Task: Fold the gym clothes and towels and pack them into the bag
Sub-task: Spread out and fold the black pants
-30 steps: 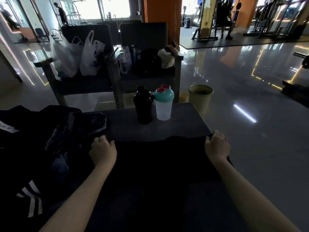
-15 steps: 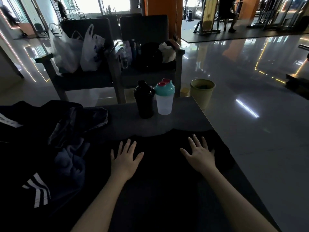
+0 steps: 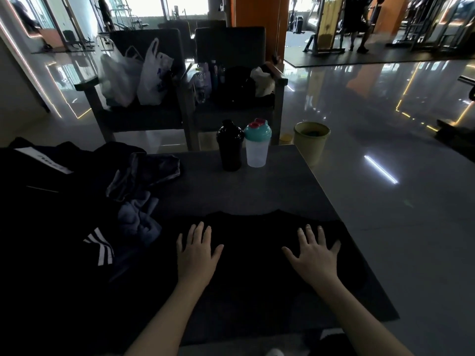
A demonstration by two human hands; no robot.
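Left hand (image 3: 196, 255) and right hand (image 3: 314, 258) press flat, fingers spread, on the black cloth garment (image 3: 252, 240); its wavy end faces the dark grey table's (image 3: 257, 191) far edge.

Centre frame, a black shaker bottle (image 3: 229, 146) stands upright on the grey worktop (image 3: 257, 191), with a clear shaker with a teal lid (image 3: 257, 145) just beside it on the right; behind them stand two dark chairs side by side; the left chair (image 3: 144, 44) carries white plastic bags (image 3: 151, 75); small bottles (image 3: 203, 78) cluster at the left edge of the right chair (image 3: 231, 44); a yellow-green bin (image 3: 311, 140) sits on the glossy floor (image 3: 385, 124) near the worktop's far right corner; an orange pillar (image 3: 257, 11) rises at top centre; gym machines (image 3: 326, 24) fill the upper right.
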